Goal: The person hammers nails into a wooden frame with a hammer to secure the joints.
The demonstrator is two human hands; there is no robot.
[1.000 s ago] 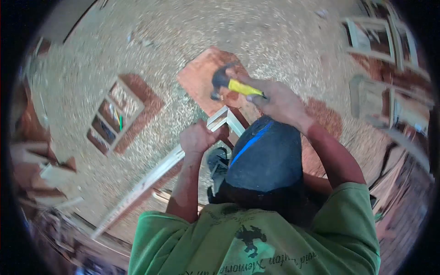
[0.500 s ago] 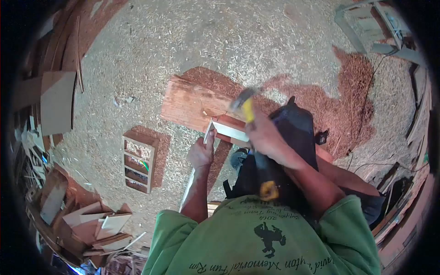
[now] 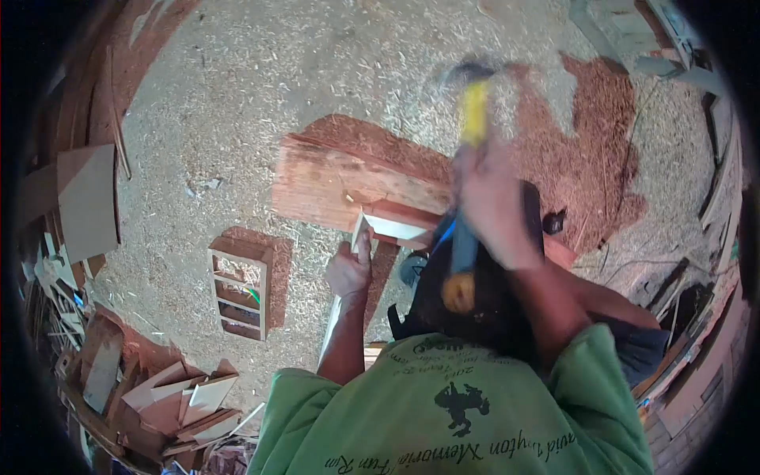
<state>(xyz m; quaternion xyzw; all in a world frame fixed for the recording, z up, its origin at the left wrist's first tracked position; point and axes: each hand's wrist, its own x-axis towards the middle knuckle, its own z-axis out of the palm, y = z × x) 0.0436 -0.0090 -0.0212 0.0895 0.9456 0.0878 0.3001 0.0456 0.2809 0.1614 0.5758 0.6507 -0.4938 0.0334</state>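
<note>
The wooden frame [image 3: 398, 228] has its corner at the near long edge of the wooden block [image 3: 313, 184], which lies on the floor [image 3: 261, 111]. The left hand [image 3: 348, 271] has its fingers closed round one frame piece beside that corner. The right hand [image 3: 492, 194], blurred, grips the raised hammer [image 3: 474, 111]. A compartmented frame [image 3: 266, 297] sits near the block's near left corner.

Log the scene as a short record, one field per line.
Left hand: grips the pale wooden frame near its corner
Right hand: holds the yellow-handled hammer; both blurred
By the frame's corner: reddish plank
Left on floor: wooden box with compartments
Lower left: wood offcuts
Floor: strewn with shavings
Unclear: any nail at the corner
</note>
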